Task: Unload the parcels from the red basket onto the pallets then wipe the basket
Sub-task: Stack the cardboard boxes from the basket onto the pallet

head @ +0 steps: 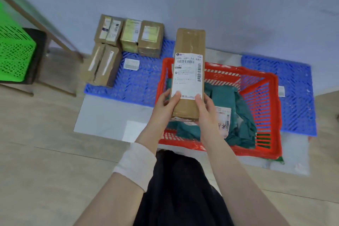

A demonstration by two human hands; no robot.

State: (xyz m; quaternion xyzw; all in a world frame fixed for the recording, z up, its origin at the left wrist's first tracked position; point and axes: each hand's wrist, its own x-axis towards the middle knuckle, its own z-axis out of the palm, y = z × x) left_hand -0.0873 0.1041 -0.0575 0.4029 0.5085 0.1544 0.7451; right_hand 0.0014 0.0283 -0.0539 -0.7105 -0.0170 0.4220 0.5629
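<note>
View from above, looking down the person's own arms. A beige tiled floor [45, 161] meets a pale blue wall [220, 5]. A pale sheet [102, 117] lies on the floor, and on it are two blue lattice pallets: a left pallet [139, 82] and a right pallet [293, 88], both against the wall.

A red basket [262, 104] with slatted sides stands between the pallets, nearer the person. A green perforated crate [14, 51] sits at the far left on a dark stand.

Both hands hold a long brown cardboard parcel [189, 46] above the left part of the basket, its far end pointing toward the wall. The left hand [165, 105] grips the near left edge and the right hand [205, 110] grips the near right edge, with a thumb of each pressed on the top face. A white shipping label [188, 75] with barcodes covers the parcel's near half.

Teal plastic mailing bags [222, 97] lie in the basket, one showing a white label.

Four taped cardboard boxes [131, 35] sit on the left pallet's far left corner, three in a row by the wall and one in front.

A dark garment [179, 189] covers the person's lap. A white band [136, 163] wraps the left forearm. A loose white label [131, 64] lies on the left pallet beside the boxes.
</note>
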